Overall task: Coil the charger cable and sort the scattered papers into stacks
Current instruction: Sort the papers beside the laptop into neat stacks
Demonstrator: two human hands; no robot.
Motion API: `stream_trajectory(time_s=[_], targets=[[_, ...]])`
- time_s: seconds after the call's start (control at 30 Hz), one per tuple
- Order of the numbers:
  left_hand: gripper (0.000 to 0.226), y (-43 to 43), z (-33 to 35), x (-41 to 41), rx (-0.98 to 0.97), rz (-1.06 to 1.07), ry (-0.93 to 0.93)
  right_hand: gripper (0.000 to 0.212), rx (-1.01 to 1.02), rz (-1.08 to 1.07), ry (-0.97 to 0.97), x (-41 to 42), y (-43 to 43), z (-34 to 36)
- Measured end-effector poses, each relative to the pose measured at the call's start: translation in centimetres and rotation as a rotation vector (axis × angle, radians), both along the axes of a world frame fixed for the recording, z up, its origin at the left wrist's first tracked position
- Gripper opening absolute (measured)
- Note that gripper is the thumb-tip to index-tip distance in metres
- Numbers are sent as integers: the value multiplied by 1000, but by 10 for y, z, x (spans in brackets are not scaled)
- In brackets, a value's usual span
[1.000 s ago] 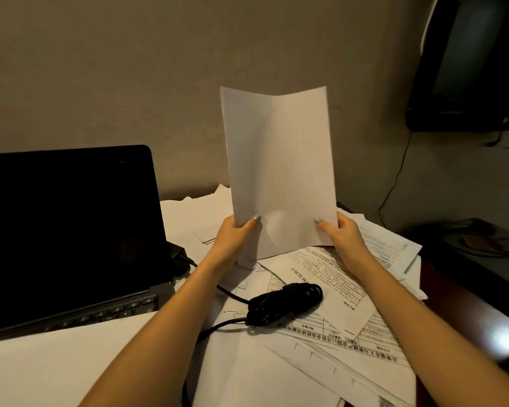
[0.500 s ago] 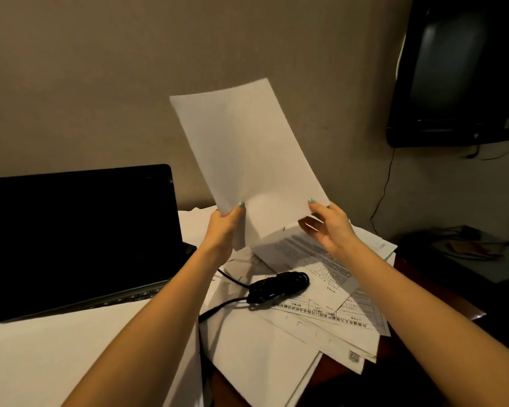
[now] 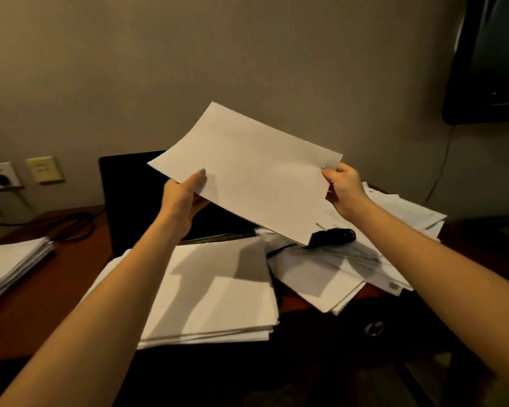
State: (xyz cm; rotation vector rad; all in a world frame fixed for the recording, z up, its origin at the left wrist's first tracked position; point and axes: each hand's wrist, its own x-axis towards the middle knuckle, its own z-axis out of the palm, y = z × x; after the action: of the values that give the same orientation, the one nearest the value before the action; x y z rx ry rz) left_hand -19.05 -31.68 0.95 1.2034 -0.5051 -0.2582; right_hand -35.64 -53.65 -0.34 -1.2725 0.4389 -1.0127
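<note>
Dark brown wood makes up the counter (image 3: 56,289), with a plain wall behind it. From the head camera I see one white sheet (image 3: 247,171) held up in the air over the counter. The left hand (image 3: 182,198) pinches its left edge, thumb on top and fingers below. The right hand (image 3: 343,186) pinches its right corner. The sheet is bent a little.

The charger cable (image 3: 335,235) is a black bunch lying on the loose papers (image 3: 350,274) on the right, partly hidden by the low corner of the sheet. A neat stack (image 3: 218,304) lies in the middle, in front of the black laptop (image 3: 130,195). Another stack (image 3: 9,265) sits far left.

I think the sheet could brush the cable and drag the loose papers. The middle stack lies near the front edge, so a bump could push it off. A thin sheet can also slip from a light pinch.

I see no box or tray; the papers just lie in piles.
</note>
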Motion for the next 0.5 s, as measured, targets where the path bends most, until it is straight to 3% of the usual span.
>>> stream_trajectory(time_s=[0.2,0.3,0.5], targets=[[15,101,9,19,204,206,-79,15,-53,102,129,22,41,-14],[8,145,7,16,446,203,-116,24,-103,147,215,34,62,-17],[24,210,-1,9,1062,151,-132,8,-346,260,453,45,92,-30]])
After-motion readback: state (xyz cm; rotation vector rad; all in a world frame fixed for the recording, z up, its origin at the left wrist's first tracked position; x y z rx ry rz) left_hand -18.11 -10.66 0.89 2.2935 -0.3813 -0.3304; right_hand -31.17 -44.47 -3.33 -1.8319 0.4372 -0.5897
